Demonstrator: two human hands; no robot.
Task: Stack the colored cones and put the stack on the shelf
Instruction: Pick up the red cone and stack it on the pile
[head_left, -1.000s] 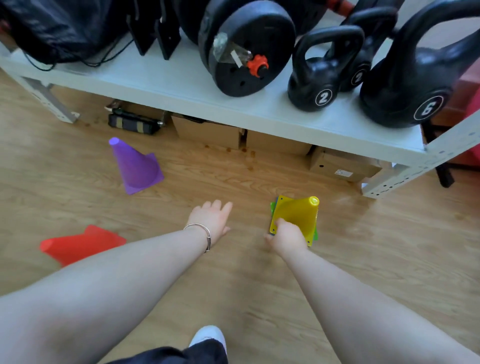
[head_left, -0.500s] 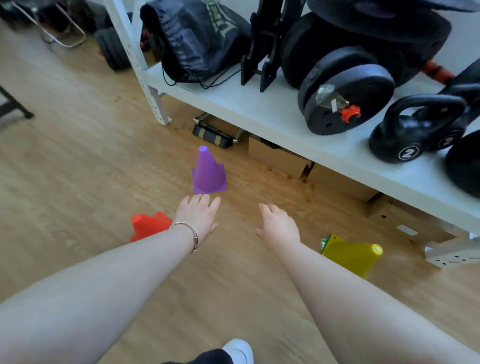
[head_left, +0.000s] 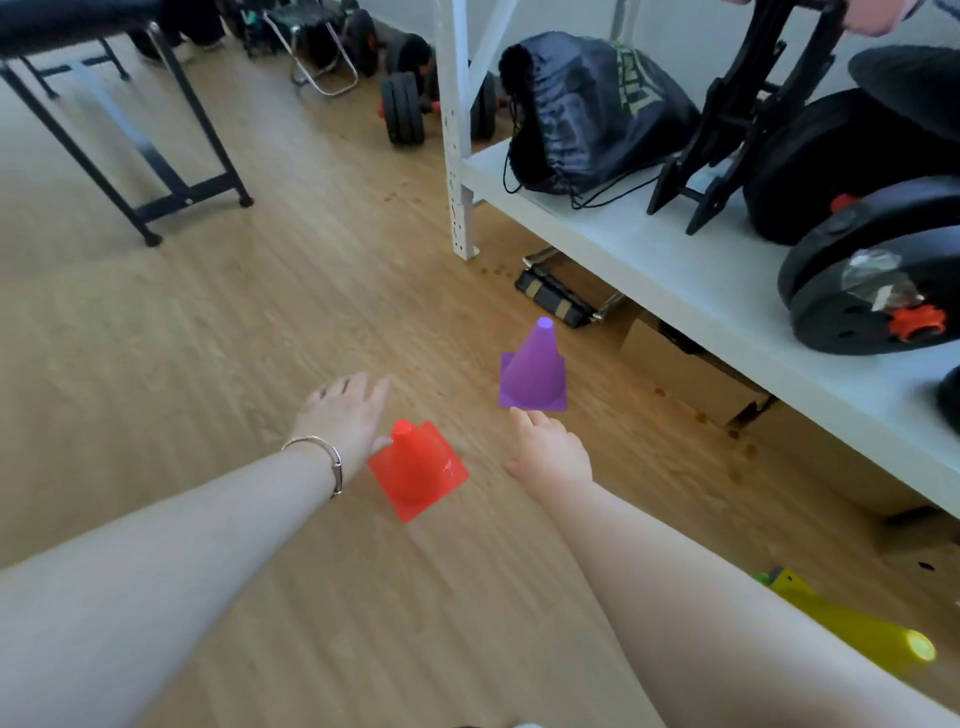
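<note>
In the middle, the left hand (head_left: 345, 413), fingers spread, touched the red cone (head_left: 418, 470). The right hand (head_left: 550, 452), fingers loose and empty, was near the purple cone (head_left: 534, 371). The writing on the black bag (head_left: 587, 104), upper right, was too blurry to read.

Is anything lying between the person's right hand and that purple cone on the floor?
Nothing visible does. The right hand reaches with its fingers open just short of the purple cone, which stands upright, with only bare wooden floor between them. The red cone lies off to the left, beside the left hand.

Three cones (head_left: 533, 371), two hands (head_left: 345, 413).
</note>
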